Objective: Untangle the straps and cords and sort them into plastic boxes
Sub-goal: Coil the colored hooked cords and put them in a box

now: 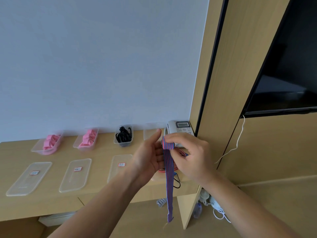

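A blue-and-red striped strap hangs down past the desk's front edge; its top is folded into a small roll. My right hand pinches that roll from above. My left hand is cupped against the strap's left side, palm facing right, fingers apart. Along the wall stand two plastic boxes with pink straps, one box with black cords and an empty-looking box. A red strap and a black cord lie under my hands, partly hidden.
Three clear lids with labels lie on the wooden desk. A desk phone sits in the back right corner. A dark TV screen hangs at right. White cables and a bottle lie on the floor.
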